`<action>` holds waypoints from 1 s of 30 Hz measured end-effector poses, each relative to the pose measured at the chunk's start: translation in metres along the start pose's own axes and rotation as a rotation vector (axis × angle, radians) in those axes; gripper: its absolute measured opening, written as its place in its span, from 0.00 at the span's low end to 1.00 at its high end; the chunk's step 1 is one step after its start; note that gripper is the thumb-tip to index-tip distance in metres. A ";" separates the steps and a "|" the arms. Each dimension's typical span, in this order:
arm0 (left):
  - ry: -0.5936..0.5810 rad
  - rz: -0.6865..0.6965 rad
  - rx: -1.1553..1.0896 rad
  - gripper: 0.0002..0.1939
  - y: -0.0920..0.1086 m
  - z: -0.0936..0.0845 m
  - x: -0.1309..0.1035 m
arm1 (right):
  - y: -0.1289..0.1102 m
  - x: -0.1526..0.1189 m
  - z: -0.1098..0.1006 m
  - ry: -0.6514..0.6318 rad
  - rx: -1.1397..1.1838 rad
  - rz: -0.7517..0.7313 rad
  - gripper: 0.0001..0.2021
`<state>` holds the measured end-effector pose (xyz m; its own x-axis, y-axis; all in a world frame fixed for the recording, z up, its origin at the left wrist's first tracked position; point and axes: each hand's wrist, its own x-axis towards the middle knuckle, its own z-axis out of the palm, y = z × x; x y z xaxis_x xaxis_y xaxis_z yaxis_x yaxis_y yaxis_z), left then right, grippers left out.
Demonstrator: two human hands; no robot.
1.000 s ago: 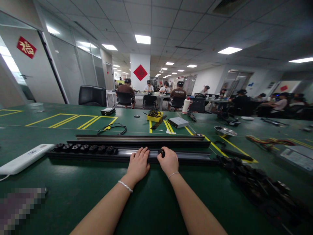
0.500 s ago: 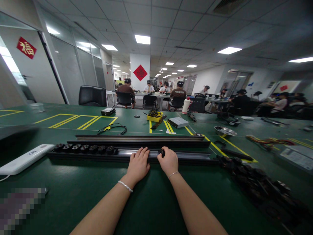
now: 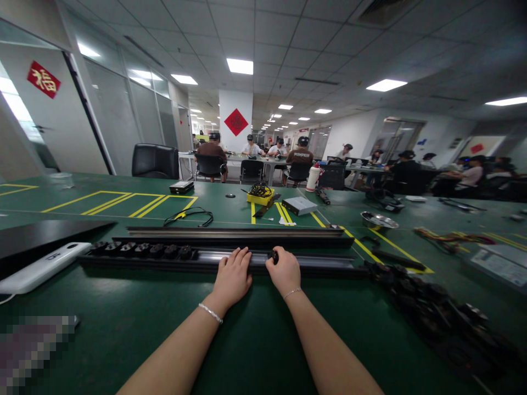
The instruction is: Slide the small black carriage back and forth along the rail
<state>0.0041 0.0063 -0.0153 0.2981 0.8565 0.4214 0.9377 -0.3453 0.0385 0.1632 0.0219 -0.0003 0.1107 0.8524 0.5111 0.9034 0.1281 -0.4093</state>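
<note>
A long black metal rail (image 3: 325,261) with a shiny inner channel lies crosswise in front of me. Several black round socket-like modules (image 3: 156,250) sit in a row in its left end. My left hand (image 3: 234,277) rests on the middle of the rail, fingers stretched out over its channel. Just to the right, my right hand (image 3: 284,270) pinches a small black round module (image 3: 272,255) between thumb and fingers, at the rail. My fingers cover most of that piece. Behind lie two more long dark rails, the nearer one black (image 3: 230,242), the farther one greyish (image 3: 234,232).
A heap of black modules (image 3: 436,302) lies at right. A white power strip (image 3: 45,267) and dark panel (image 3: 45,238) lie at left. Farther back are a yellow box (image 3: 260,197), grey box (image 3: 299,206), metal bowl (image 3: 379,220) and bottle (image 3: 313,178). People sit beyond.
My right hand has shifted very slightly to the right with the small black module. My left hand and the rails stay in place.
</note>
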 end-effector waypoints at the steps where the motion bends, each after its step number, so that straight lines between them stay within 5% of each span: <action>1: 0.001 -0.002 0.001 0.27 0.000 0.000 0.000 | 0.000 0.000 0.000 0.001 0.000 -0.002 0.11; 30: -0.012 -0.008 -0.009 0.27 0.001 -0.003 0.000 | 0.001 -0.002 -0.004 -0.039 0.052 0.041 0.12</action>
<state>0.0044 0.0050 -0.0128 0.2927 0.8637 0.4104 0.9384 -0.3418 0.0502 0.1650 0.0181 0.0012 0.1298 0.8766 0.4634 0.8756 0.1180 -0.4685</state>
